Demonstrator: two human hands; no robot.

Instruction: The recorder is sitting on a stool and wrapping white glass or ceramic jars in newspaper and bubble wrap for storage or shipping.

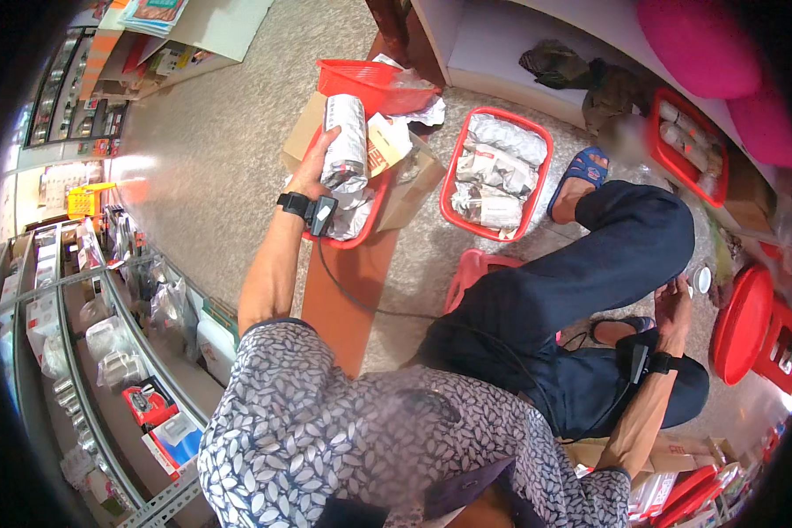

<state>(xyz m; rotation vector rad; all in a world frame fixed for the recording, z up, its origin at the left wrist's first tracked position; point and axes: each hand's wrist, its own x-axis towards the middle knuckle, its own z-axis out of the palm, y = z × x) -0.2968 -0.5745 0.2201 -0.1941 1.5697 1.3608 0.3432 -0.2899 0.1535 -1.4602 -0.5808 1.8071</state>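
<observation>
My left hand (318,162) grips a newspaper-wrapped cylindrical bundle (344,138), held upright above a red plastic basket (369,228). Crumpled paper and other wrapped items (353,214) fill that basket, partly hidden by my hand and wrist. On the other side, my right hand (672,307) is low beside my bent knee, its fingertips close to a small white cup (701,280). Whether those fingers hold the cup is unclear. A second red basket (445,204) on the floor between my hands contains several paper-wrapped bundles (496,165).
An open cardboard box (409,188) and another red basket (343,76) stand beyond my left hand. A pink plastic stool (465,277) is near my leg. Red round lids (742,323) lie at right. Stocked shelves (125,350) line the left. A cable (383,311) crosses my lap.
</observation>
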